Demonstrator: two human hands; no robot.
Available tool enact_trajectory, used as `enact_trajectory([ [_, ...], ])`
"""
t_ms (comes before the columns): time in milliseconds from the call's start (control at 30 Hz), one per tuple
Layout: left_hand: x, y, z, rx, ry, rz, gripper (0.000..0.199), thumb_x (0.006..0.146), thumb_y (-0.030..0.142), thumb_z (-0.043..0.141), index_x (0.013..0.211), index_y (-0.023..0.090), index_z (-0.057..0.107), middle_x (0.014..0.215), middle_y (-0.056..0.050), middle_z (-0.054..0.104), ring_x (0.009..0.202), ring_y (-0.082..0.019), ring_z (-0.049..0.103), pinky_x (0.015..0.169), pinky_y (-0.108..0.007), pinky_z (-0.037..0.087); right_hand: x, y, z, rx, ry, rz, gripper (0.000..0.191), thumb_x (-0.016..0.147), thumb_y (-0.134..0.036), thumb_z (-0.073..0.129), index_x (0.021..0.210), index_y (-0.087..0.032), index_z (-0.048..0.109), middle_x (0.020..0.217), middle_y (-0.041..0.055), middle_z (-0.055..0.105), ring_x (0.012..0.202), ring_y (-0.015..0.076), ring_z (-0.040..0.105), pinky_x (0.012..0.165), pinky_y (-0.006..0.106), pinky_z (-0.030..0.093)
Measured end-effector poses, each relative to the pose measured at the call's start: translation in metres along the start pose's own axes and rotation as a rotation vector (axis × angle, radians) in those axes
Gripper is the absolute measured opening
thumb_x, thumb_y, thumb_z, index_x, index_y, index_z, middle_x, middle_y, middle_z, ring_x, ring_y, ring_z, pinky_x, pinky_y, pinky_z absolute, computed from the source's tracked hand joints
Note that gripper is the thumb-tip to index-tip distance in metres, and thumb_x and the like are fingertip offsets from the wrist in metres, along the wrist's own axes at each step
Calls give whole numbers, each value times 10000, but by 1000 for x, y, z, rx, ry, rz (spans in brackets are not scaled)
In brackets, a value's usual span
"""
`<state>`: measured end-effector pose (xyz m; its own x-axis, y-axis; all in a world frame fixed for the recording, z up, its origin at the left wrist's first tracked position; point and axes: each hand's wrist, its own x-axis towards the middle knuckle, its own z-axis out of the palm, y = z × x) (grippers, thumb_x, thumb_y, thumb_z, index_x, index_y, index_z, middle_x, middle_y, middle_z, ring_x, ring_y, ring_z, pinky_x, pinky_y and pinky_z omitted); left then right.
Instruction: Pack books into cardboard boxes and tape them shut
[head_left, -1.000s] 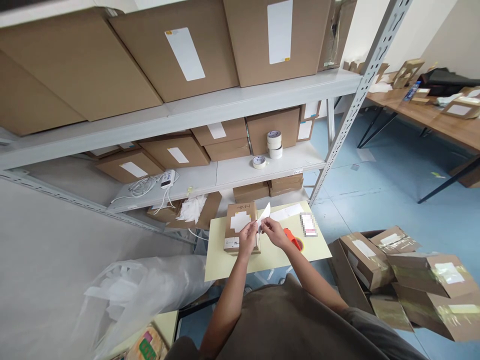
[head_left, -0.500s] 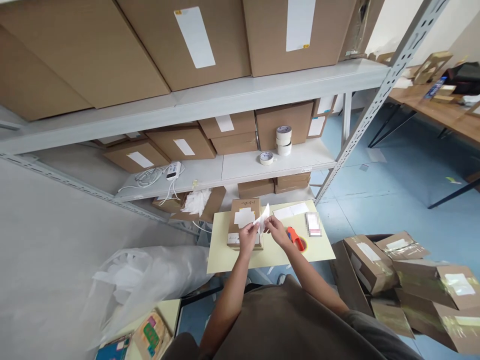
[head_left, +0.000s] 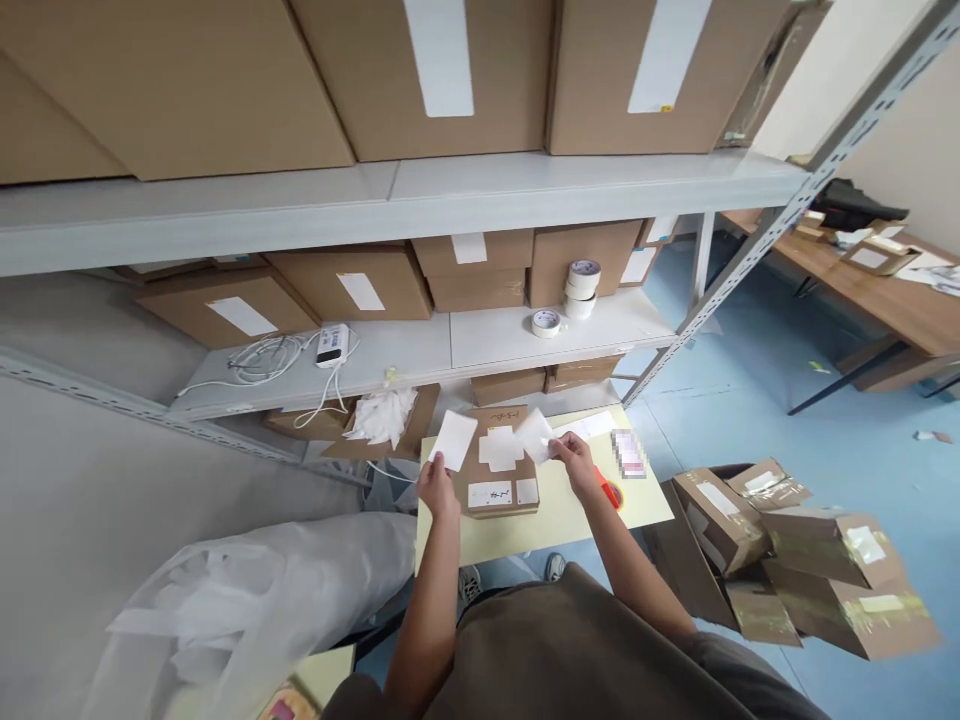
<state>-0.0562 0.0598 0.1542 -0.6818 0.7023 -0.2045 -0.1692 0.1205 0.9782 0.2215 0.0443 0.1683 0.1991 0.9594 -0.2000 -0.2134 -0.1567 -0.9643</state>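
A white rectangular label (head_left: 454, 440) is pinched by a corner in my left hand (head_left: 439, 490), just left of the cardboard box. My right hand (head_left: 574, 463) grips a thin, slightly see-through paper slip (head_left: 534, 436), which overlaps the box's upper right side in view. The closed cardboard box (head_left: 484, 476) lies on a pale yellow table (head_left: 551, 522). Its top bears handwriting and several white labels, some overlapping into a cross shape. An orange tape cutter (head_left: 604, 487) with a tape roll is partly behind my right forearm.
White sheets (head_left: 592, 425) and a pixelated flat object (head_left: 628, 453) lie on the table. Ahead, a grey shelf (head_left: 495, 345) carries boxes, tape rolls (head_left: 580, 285) and a power strip (head_left: 332, 345). A carton with boxes (head_left: 720, 510) stands right; a plastic bag (head_left: 330, 570) bulges left.
My hands have moved apart, left hand leftward and right hand rightward. The white pieces, together between my fingers before, are now separate, one in each hand. The camera view has shifted.
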Motion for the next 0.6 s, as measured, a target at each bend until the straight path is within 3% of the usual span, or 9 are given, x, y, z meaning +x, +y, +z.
enact_trajectory([
  [67,24,5,-21,33,9,48,571,704,740,779,610,213,582,524,49,511,538,-114,463,524,-239,378,6,10,28,25,38,45,449,659,-536,888,753,-249,555,682,-19,622,692,193,598,726,375,556],
  [167,49,10,-51,56,-61,104,512,761,710,761,691,211,667,581,28,599,590,-137,528,564,-240,428,17,30,87,31,16,113,458,585,-464,906,872,-240,628,676,-33,633,686,194,616,710,371,557],
  [333,84,16,-104,64,-47,130,511,820,708,726,795,198,725,695,-6,692,667,-165,611,635,-249,487,42,64,209,-27,-164,202,448,536,-420,891,865,-216,666,730,-23,667,688,175,633,669,332,539],
  [433,104,19,-141,78,-13,153,507,835,709,715,854,203,747,746,-32,724,684,-181,632,636,-262,501,64,77,283,-123,-236,232,467,556,-509,872,819,-208,630,677,-41,618,623,144,579,628,314,500],
  [600,124,25,-189,115,10,156,503,837,700,720,857,199,761,739,-33,707,660,-174,625,626,-267,512,104,76,382,-327,-315,-23,494,807,-694,671,780,-215,553,613,-53,502,608,115,459,616,310,422],
])
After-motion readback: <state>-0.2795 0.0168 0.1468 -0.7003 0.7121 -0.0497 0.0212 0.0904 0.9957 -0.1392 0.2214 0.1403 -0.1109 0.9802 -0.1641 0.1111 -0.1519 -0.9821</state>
